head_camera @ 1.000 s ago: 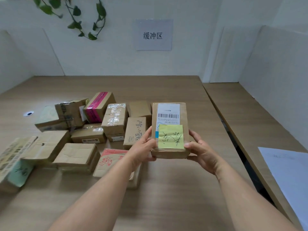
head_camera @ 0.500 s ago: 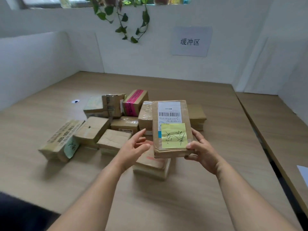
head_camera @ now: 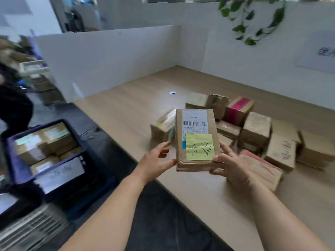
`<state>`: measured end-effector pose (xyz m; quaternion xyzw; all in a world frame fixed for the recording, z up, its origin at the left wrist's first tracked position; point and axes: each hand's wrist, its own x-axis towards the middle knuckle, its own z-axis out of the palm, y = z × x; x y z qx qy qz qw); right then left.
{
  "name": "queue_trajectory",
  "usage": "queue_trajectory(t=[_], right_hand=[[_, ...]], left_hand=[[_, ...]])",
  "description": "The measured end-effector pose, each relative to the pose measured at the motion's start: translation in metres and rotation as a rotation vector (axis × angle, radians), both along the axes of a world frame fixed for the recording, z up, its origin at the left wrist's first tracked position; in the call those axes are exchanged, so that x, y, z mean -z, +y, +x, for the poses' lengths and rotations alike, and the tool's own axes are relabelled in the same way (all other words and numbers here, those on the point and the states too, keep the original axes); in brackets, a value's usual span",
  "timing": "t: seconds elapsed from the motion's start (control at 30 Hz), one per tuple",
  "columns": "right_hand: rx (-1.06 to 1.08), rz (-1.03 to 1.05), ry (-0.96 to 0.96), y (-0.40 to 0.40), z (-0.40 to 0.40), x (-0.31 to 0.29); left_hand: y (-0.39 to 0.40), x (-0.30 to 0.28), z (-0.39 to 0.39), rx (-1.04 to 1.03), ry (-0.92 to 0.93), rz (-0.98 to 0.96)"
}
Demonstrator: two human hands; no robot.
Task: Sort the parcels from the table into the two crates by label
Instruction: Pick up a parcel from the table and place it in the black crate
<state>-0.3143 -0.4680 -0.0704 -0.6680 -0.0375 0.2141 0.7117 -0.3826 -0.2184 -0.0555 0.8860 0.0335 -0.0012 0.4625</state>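
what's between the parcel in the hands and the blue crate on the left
In the head view, only bare wooden tabletop and its dark edge strip lie between the held parcel and the blue crate; no other parcel.

Parcel (head_camera: 195, 140) between both hands, right hand (head_camera: 230, 165) gripping, above table (head_camera: 137, 113).

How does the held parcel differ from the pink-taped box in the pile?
The held parcel is off the table, gripped by the right hand with the left hand at its side; the pink-taped box sits in the pile on the table. The held parcel carries a yellow sticky note and a barcode label; the pink-taped box shows a pink band and no note on the faces in view. The held parcel looks flatter. Both are brown cardboard.
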Motion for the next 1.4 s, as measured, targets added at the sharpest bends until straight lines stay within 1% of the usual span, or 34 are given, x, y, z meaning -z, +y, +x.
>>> queue_trajectory(t=[0.23, 0.37, 0.57, 0.67, 0.77, 0.93, 1.1, 1.23, 1.4], right_hand=[[-0.212, -0.024, -0.012, 0.112, -0.01, 0.004], [-0.292, -0.012, 0.017, 0.178, -0.018, 0.012], [-0.462, -0.031, 0.056, 0.266, -0.024, 0.029], [-0.582, -0.054, 0.05, 0.308, -0.023, 0.034], [-0.695, -0.062, 0.051, 0.35, -0.02, 0.04], [-0.823, -0.053, 0.052, 0.425, -0.002, 0.055], [-0.873, -0.06, 0.065, 0.495, 0.034, 0.059], [-0.94, -0.08, 0.053, 0.548, 0.064, 0.057], [-1.025, -0.075, 0.06, 0.613, 0.075, 0.067]], left_hand=[[0.103, 0.014, -0.052, -0.18, 0.026, -0.052], [0.156, 0.023, -0.085, -0.278, 0.041, -0.05], [0.215, 0.042, -0.129, -0.478, 0.08, -0.089], [0.24, 0.05, -0.144, -0.573, 0.084, -0.121], [0.268, 0.06, -0.155, -0.649, 0.108, -0.11], [0.324, 0.068, -0.152, -0.75, 0.161, -0.068], [0.384, 0.06, -0.122, -0.798, 0.194, -0.044], [0.421, 0.056, -0.102, -0.837, 0.222, -0.061], [0.46, 0.059, -0.103, -0.922, 0.254, -0.034]])
